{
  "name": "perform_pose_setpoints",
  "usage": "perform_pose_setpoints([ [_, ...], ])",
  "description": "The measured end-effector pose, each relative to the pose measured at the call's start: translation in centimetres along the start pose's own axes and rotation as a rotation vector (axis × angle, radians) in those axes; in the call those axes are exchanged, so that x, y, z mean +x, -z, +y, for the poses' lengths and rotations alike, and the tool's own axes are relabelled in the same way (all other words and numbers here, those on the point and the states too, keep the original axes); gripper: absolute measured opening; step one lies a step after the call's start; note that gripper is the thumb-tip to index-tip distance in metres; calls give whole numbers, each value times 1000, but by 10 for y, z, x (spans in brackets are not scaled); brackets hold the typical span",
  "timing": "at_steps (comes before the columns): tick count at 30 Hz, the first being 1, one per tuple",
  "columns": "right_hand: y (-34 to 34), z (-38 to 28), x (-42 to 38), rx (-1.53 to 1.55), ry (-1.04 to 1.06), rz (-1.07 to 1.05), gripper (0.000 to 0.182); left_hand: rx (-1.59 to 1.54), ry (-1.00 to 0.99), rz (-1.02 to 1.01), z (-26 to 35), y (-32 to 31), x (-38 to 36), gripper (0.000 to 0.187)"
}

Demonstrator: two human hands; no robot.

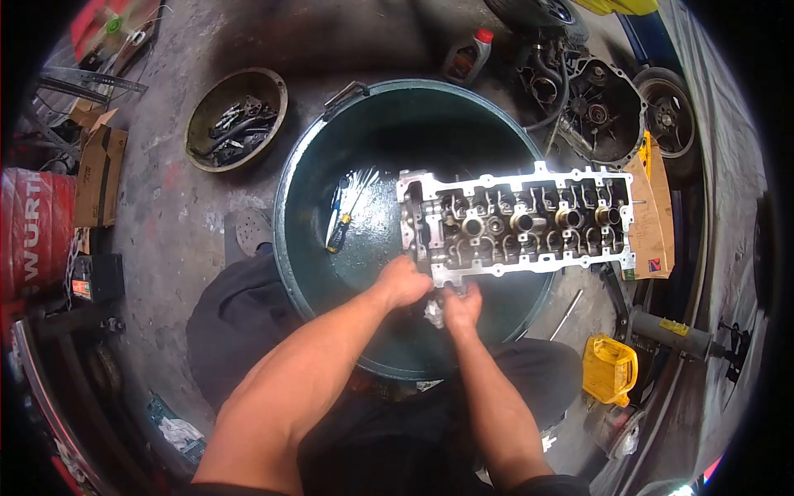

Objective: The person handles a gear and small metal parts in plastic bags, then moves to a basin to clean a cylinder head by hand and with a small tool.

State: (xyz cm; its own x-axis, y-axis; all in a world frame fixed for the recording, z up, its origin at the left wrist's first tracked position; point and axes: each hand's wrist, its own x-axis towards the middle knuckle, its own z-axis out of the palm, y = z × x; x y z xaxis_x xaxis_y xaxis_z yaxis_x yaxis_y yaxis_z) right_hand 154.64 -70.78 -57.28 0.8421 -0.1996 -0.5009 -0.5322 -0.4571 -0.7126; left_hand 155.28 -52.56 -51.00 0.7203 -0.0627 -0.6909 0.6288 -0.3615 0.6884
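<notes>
A bare-metal engine cylinder head (529,221) lies across the right side of a large dark green tub (285,186), its valve side facing up. My left hand (404,281) is closed at the near left corner of the head, with the fingertips partly hidden. Beside it, my right hand (461,309) touches the near edge from below, fingers curled. A crumpled whitish rag (433,312) pokes out at the left of my right hand. Inside the tub, a screwdriver with a yellow and black handle (337,238) rests on the wet, shiny bottom.
A round basin (279,103) of metal parts stands at the upper left. Behind the tub is a bottle with a red cap (483,36). A gearbox housing (608,107), cardboard (657,219) and a yellow jug (608,369) lie to the right. At the left is a cardboard box (101,178).
</notes>
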Motion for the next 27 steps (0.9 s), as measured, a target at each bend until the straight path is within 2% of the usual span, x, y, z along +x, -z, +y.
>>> perform_pose_setpoints([
  [3, -13, 0, -2, -124, 152, 147, 46, -55, 48, 95, -9, -4, 8, 45],
  [4, -17, -9, -5, -145, 198, 215, 49, -77, 54, 131, -12, -5, 14, 46],
  [7, -19, -15, 2, -82, 30, 72, 61, -132, 145, 191, -4, 2, 21, 52],
  [11, -32, -14, 11, -174, 49, 162, 56, -244, 173, 265, -22, -8, 50, 55],
  [14, -34, -27, 10, -280, -10, 161, 61, -435, 218, 290, -30, -14, 57, 55],
  [17, -36, -27, 12, -312, -75, 126, 67, -600, 290, 134, -33, -10, 58, 84],
  [20, -42, 2, 28, -296, 22, 183, 67, -622, 301, 161, -46, -21, 76, 87],
  [22, -40, 8, 33, -355, -10, 174, 66, -543, 272, 171, -65, -33, 93, 86],
  [27, -32, 10, 37, -324, -17, 98, 64, -715, 251, 135, -60, -25, 93, 79],
])
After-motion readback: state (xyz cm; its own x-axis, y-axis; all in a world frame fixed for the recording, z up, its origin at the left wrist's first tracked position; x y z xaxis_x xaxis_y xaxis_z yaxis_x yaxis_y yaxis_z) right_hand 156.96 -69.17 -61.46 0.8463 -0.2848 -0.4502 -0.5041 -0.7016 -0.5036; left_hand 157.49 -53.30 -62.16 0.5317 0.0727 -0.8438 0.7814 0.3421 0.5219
